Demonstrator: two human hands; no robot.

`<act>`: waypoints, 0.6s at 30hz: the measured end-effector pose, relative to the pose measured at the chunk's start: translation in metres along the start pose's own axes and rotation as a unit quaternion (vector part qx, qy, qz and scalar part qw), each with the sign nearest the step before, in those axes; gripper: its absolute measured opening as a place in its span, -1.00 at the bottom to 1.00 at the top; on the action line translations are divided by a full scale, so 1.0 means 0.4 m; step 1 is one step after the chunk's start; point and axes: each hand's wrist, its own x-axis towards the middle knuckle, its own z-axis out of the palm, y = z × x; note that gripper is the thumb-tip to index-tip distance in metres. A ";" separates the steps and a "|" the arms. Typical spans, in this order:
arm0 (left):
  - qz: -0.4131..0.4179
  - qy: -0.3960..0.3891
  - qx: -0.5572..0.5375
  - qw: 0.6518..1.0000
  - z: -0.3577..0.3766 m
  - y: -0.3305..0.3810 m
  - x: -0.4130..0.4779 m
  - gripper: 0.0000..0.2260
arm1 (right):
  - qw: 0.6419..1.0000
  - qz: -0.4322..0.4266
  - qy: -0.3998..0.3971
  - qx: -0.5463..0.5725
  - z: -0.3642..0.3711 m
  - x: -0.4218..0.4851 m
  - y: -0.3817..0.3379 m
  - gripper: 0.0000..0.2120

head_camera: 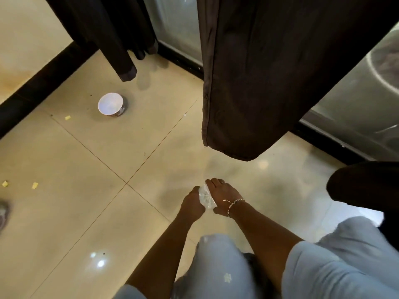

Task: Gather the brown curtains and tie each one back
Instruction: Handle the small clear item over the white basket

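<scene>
Two dark brown curtains hang over the tiled floor. The wide one (269, 72) fills the upper right, its hem ending above the floor. The narrower one (108, 33) hangs gathered in folds at the upper left. Low in the middle, my left hand (192, 202) and my right hand (224, 196) are together, both closed on a small crumpled clear plastic piece (206, 196). My right wrist wears a chain bracelet. Both hands are below the wide curtain's hem and apart from it.
A white bowl (111, 104) stands on the cream tiled floor (86, 169) near the left curtain. Small yellow scraps (35, 185) lie at the left. Glass panels in a dark frame (179, 24) run behind the curtains. A dark rounded object (364, 184) sits at the right edge.
</scene>
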 end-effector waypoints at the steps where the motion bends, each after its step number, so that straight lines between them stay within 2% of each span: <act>1: 0.001 0.000 -0.004 1.000 -0.024 0.022 -0.034 -0.61 | 1.000 0.005 0.008 0.009 -0.031 -0.027 -0.014 -0.22; 6: 0.029 -0.011 0.007 1.000 -0.163 0.140 -0.250 -0.60 | 0.998 0.024 0.037 0.050 -0.220 -0.184 -0.102 -0.15; 12: 0.048 -0.055 0.003 0.997 -0.333 0.293 -0.540 -0.63 | 0.996 0.028 0.047 0.065 -0.491 -0.414 -0.205 -0.21; 18: 0.069 -0.042 -0.012 0.997 -0.505 0.438 -0.816 -0.43 | 0.990 0.063 0.088 0.094 -0.761 -0.643 -0.309 -0.20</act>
